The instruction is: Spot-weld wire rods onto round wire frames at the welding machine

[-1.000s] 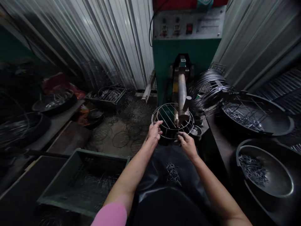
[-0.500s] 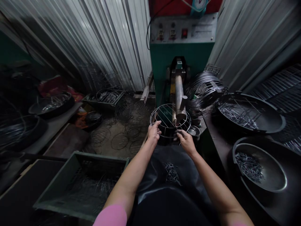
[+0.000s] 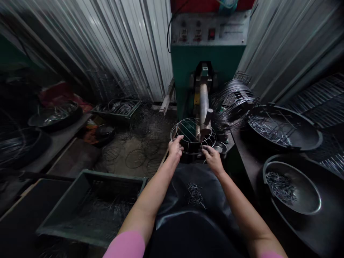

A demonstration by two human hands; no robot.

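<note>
Gleaming dully, the round, barred wire rack (image 3: 188, 134) looks silvery.

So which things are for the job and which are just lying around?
Seems in use:
wire rack, held by the left hand
right hand, at the rack's front edge
machine arm, over the rack
wire bits on the lap, probably

Seems just lying about:
wire rings on the floor
brown board
</note>
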